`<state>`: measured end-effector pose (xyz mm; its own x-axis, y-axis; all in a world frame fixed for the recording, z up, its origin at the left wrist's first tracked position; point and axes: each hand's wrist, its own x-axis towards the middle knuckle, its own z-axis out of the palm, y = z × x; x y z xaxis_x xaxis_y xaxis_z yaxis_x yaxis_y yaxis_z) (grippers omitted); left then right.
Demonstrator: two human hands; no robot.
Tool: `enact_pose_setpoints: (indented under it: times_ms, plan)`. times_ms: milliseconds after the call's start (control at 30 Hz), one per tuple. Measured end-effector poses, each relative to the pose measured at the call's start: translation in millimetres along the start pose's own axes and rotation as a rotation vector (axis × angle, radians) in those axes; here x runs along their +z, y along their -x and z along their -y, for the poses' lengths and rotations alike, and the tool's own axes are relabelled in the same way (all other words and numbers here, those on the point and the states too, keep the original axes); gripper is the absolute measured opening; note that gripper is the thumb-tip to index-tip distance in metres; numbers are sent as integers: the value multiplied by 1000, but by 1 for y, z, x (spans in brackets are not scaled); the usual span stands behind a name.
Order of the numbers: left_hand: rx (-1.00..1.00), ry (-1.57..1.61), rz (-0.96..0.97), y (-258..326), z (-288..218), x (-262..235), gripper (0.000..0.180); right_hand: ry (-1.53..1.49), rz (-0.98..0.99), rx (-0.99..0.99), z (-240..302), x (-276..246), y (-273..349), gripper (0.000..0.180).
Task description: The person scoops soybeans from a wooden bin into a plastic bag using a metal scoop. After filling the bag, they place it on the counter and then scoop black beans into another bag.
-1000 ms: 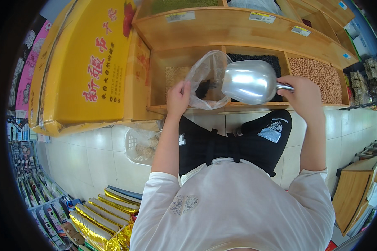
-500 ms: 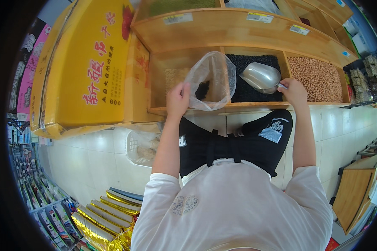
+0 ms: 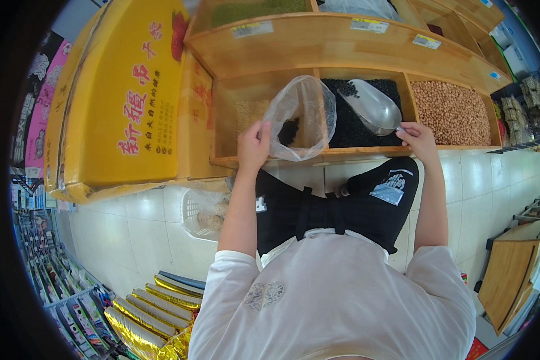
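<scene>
My left hand [image 3: 254,144] grips the rim of a clear plastic bag [image 3: 274,141], whose mouth gapes upward. Some black beans [image 3: 288,132] lie at the bottom of the bag. By its handle, my right hand [image 3: 418,139] holds a metal scoop [image 3: 378,109] over the bin of black beans [image 3: 349,133]. A small heap of black beans [image 3: 348,89] sits near the scoop's lip, at its far left end. The bag hangs over the front of the bin to the left of the black beans.
Peanut-like reddish kernels [image 3: 450,111] fill the right bin. Behind rises a wooden tier [image 3: 318,45] with price tags and more bins. A big yellow carton [image 3: 114,102] stands left. On the floor sit a white basket [image 3: 192,217] and gold-wrapped packages [image 3: 144,321].
The scoop has tipped so that its bowl shows more, and beans now lie near its lip. My right hand has shifted slightly. My left hand and the bag have barely moved.
</scene>
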<state>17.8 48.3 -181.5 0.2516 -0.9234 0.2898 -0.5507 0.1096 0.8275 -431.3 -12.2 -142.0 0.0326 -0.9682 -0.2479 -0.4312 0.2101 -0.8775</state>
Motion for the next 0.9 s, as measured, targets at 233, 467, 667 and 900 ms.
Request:
enact_pose_setpoints:
  times_ms: [233, 467, 667, 900]
  plan:
    - [-4, -7, 3, 0, 2, 1, 32, -72, -47, -85, 41, -20, 44, 36]
    - [2, -1, -9, 0, 4, 1, 32, 654, -15, -419, 133, 9, 65, 29]
    - [2, 19, -18, 0, 4, 0, 34, 1099, 57, -443, 181, 53, 64, 26]
    - [10, -57, 5, 0, 5, -1, 36, 898, -68, -479, 169, 9, 71, 26]
